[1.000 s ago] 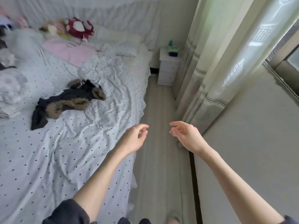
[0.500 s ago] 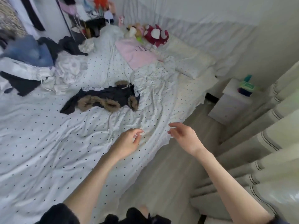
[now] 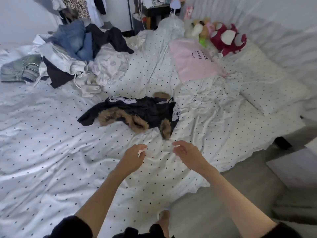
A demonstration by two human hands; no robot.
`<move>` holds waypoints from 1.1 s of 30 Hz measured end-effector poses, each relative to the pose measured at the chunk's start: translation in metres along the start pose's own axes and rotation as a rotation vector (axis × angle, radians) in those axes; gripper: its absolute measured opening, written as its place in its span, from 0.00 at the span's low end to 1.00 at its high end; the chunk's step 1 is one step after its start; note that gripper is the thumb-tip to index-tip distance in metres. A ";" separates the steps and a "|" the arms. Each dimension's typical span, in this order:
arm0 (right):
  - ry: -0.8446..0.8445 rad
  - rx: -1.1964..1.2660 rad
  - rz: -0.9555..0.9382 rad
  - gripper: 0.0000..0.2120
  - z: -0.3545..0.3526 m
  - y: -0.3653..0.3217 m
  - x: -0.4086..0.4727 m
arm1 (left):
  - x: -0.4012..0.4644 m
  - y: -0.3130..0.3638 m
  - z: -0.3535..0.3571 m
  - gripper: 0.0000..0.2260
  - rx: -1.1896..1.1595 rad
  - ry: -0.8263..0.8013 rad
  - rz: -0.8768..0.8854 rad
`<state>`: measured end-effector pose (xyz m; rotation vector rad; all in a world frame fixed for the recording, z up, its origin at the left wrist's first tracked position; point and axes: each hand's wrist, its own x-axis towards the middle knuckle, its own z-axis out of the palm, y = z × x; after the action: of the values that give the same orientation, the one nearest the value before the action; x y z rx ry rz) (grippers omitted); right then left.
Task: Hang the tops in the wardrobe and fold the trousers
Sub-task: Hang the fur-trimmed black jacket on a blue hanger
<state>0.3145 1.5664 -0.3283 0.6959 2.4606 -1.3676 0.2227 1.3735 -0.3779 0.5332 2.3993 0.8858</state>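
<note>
A black top with brown fur trim [image 3: 137, 112] lies crumpled on the dotted white bed sheet [image 3: 51, 160], in the middle of the bed. My left hand [image 3: 133, 156] and my right hand [image 3: 186, 154] hover side by side over the sheet, just short of the top's near fur cuff. Both hold nothing, with fingers loosely curled. At the far left of the bed a heap of clothes [image 3: 73, 54] holds blue jeans [image 3: 73, 38], dark garments and white pieces. Grey folded trousers [image 3: 18, 69] lie beside it.
Clothes hang on a rail [image 3: 82, 9] at the back left. A pink pillow [image 3: 193, 60], plush toys [image 3: 224, 38] and a white pillow [image 3: 267, 79] lie at the head of the bed. Grey floor [image 3: 240, 194] runs along the right.
The view has swung left from the curtains and floor onto the bed. Both hands have come forward over the sheet toward the black top, still empty.
</note>
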 end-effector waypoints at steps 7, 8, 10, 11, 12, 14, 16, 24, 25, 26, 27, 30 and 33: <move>-0.162 -0.154 -0.061 0.16 -0.012 -0.015 0.122 | 0.097 -0.011 -0.037 0.16 0.109 0.223 -0.141; -0.188 -0.165 -0.064 0.17 -0.008 -0.015 0.143 | 0.111 -0.018 -0.043 0.17 0.149 0.256 -0.151; -0.223 -0.180 -0.086 0.17 0.001 -0.018 0.181 | 0.137 -0.031 -0.055 0.18 0.250 0.323 -0.173; -0.242 -0.202 -0.102 0.17 0.008 -0.020 0.201 | 0.150 -0.040 -0.060 0.20 0.302 0.361 -0.194; -0.262 -0.225 -0.116 0.17 0.016 -0.022 0.225 | 0.166 -0.051 -0.066 0.23 0.337 0.391 -0.233; -0.269 -0.248 -0.120 0.17 0.031 -0.026 0.258 | 0.188 -0.065 -0.076 0.29 0.399 0.423 -0.323; -0.275 -0.250 -0.097 0.18 0.052 -0.022 0.290 | 0.207 -0.083 -0.081 0.32 0.436 0.439 -0.426; -0.237 -0.657 0.013 0.22 0.109 0.000 0.347 | 0.225 -0.124 -0.070 0.27 0.453 0.546 -0.505; -0.214 -0.698 -0.007 0.20 0.114 0.002 0.349 | 0.224 -0.127 -0.070 0.25 0.428 0.552 -0.491; -0.187 -0.727 -0.030 0.17 0.117 0.003 0.352 | 0.223 -0.128 -0.070 0.23 0.394 0.559 -0.471; -0.162 -0.734 -0.045 0.13 0.119 0.005 0.354 | 0.221 -0.127 -0.071 0.20 0.357 0.564 -0.449; -0.137 -0.687 -0.062 0.10 0.118 0.002 0.350 | 0.211 -0.117 -0.073 0.14 0.304 0.613 -0.415; -0.120 -0.587 -0.093 0.10 0.101 -0.002 0.330 | 0.190 -0.101 -0.070 0.12 0.312 0.645 -0.429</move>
<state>0.0286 1.5754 -0.5217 0.3507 2.6192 -0.6196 0.0134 1.3675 -0.4648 -0.2116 3.0883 0.5408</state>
